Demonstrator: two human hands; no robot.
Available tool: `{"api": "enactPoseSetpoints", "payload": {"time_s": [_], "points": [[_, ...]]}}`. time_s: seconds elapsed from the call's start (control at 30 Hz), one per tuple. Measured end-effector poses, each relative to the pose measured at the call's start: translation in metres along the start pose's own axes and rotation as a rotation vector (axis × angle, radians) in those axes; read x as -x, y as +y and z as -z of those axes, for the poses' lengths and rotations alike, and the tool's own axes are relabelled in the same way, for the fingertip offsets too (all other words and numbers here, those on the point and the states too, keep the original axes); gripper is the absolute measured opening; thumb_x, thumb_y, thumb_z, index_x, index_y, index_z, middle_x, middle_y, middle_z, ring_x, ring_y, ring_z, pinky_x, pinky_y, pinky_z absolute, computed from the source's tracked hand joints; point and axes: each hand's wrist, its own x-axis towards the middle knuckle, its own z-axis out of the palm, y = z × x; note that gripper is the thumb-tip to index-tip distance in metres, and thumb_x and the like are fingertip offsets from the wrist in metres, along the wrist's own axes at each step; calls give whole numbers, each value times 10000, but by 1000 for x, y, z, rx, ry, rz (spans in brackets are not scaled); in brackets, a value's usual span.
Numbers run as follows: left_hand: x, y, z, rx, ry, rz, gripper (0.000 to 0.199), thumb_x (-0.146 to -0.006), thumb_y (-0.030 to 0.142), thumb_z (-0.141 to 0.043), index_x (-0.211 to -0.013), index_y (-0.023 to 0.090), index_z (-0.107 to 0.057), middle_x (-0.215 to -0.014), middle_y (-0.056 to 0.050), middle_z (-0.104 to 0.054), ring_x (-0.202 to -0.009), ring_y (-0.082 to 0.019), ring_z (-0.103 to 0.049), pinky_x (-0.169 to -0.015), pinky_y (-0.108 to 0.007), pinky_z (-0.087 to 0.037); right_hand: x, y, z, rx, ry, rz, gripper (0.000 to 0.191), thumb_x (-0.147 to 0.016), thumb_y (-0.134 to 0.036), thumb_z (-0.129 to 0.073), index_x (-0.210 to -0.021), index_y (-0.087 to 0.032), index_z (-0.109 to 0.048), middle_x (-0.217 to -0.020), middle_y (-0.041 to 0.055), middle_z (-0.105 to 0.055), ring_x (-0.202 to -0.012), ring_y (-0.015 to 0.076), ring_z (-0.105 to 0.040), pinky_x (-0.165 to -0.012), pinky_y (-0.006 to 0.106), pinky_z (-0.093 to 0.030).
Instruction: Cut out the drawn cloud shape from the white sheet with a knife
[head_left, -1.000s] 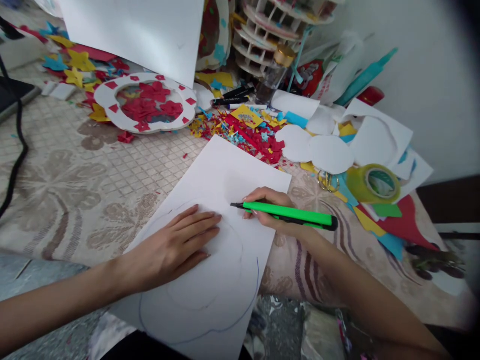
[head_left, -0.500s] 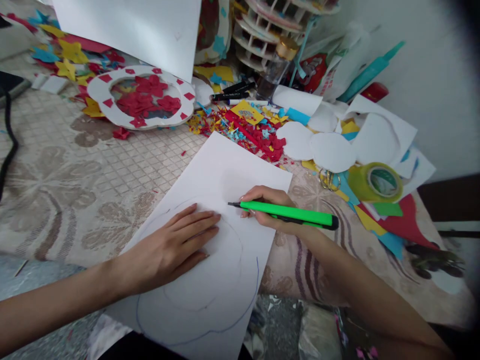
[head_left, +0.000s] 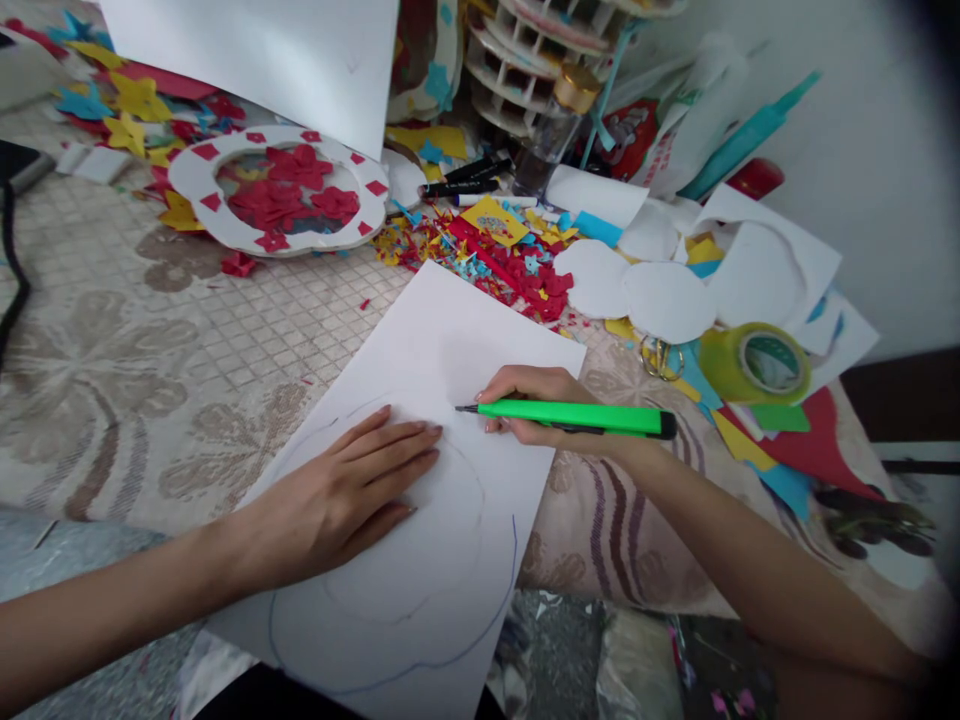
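A sheet of white board lies slanted over the front edge of the cloth-covered table, its lower part reaching past the edge. It bears a faint inner outline and a wavy blue outline. Flat on the sheet, over the drawn lines, rests my left hand, fingers stretched out and holding nothing. My right hand grips a bright green utility knife with a black end. The knife lies nearly level, its dark tip at the sheet just right of my left fingertips.
Behind the sheet are colourful paper scraps, white cut-out shapes and a wavy white frame with red pieces. To the right lie a roll of tape and scissors handles. A bottle stands at the back.
The right hand and knife have shifted very slightly, with the knife's black end a little higher. The left hand stays in place on the sheet.
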Motion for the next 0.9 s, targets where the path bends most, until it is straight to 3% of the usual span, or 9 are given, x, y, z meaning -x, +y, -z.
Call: {"api": "enactPoseSetpoints", "payload": {"time_s": [0.6,0.9], "points": [[0,0,0,20,15,17,432,-964,186,-545,-1385,98,-514,-1465,-142,-515,-1399,-232,-443,-1218,-474,-290,19,-4,-11,29,148,-73,150,-870,-195,-571,-1013,-168,-607,-817,31,-702,-708,135,-683,-627,235,-515],[-1,0,-2,42,28,23,450,-949,179,-563,-1391,109,-512,-1456,-140,-526,-1385,-242,-462,-1210,-490,-306,38,-4,-23,12,247,-145,211,-884,-271,-603,-1075,-181,-619,-859,36,-728,-728,131,-696,-593,218,-503]]}}
